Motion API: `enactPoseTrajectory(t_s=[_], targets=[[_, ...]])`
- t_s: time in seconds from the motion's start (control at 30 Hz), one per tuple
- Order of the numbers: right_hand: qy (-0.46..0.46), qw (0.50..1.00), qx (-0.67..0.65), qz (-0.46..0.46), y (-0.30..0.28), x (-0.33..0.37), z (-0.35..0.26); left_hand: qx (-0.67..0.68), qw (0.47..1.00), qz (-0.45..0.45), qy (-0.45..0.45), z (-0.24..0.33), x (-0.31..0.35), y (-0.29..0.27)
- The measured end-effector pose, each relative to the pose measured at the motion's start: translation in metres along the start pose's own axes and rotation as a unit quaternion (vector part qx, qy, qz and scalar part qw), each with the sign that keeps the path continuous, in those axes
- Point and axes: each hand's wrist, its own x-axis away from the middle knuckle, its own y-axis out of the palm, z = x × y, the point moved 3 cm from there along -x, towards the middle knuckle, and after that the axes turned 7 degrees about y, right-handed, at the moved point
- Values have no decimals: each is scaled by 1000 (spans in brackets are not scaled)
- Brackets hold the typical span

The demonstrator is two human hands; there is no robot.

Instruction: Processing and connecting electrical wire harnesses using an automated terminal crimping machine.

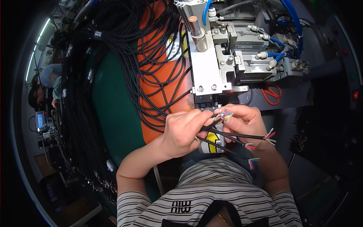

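My left hand (182,131) is closed around several black cables (236,134), low in front of the machine. Thin coloured wires (227,115) fan out from the end of one cable, between my two hands. My right hand (247,120) pinches at these wires with its thumb and forefinger. Other cables from the left fist stretch to the right, below the right hand's fingers. Their stripped ends (270,137) show red, yellow, blue and white strands. How the cables lie inside my left palm is hidden.
A metal fixture (207,70) with pneumatic cylinders (251,68) and blue hoses (298,26) stands just beyond my hands. Red-handled scissors (271,94) lie to its right. Long black cables (130,72) cross an orange mat (160,85) and a green surface (113,102). Another person (47,81) is far left.
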Motion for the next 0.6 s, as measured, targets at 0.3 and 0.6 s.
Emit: enactPoseTrajectory(t_s=[0.3,0.6], targets=[[-36,998,31,-29,-1,-4,-3,204,974,-26,-92,-15,3,1],[-231,935,258,72,9,4,-7,107,989,-10,-104,-3,-2,4]])
